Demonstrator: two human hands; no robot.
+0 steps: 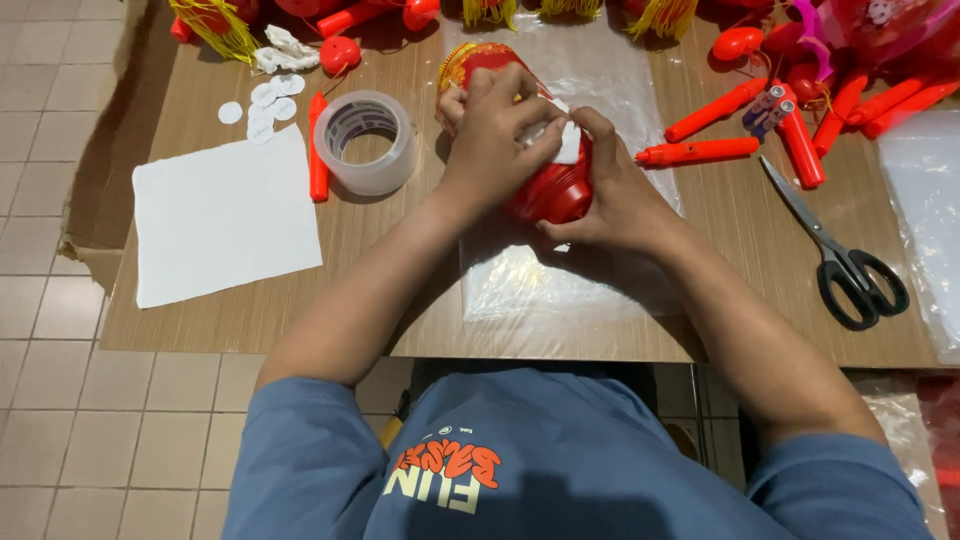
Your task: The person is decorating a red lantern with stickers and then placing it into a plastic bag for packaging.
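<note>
Both hands, left [495, 135] and right [610, 195], clamp a round red plastic lantern [550, 190] above the wooden table [400, 270]; it looks light, hollow, slippery, best gripped around its sides.

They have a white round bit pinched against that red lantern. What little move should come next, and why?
Probably press the white sticker flat with the right hand. It sits on the red lantern with an edge seemingly raised, while the left hand steadies the lantern from above.
</note>
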